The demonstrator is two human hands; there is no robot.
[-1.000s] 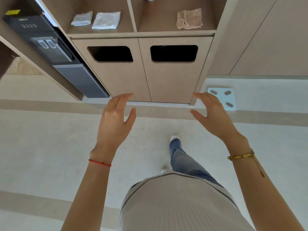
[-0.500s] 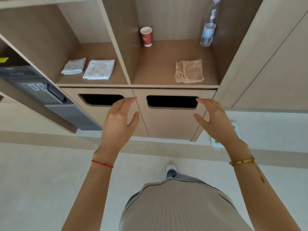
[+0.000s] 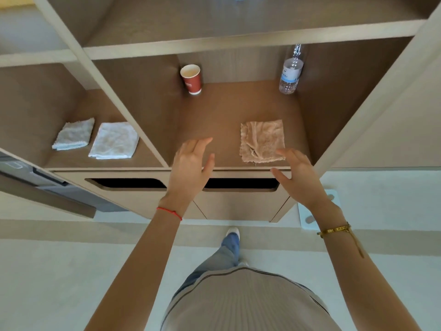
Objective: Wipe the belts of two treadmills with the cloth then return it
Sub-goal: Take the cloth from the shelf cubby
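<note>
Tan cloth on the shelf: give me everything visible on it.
The tan cloth is a roughly square, nubby terry-like rag, lying flat but creased along its left side, with slightly frayed edges. It sits near the front edge of the right compartment of the shelf. The right hand overlaps its near right corner; contact is unclear. Nothing grips it.

1 head-worn camera looks forward and steeply down, close over the shelf unit [image 3: 238,168] and floor [image 3: 59,271].
</note>
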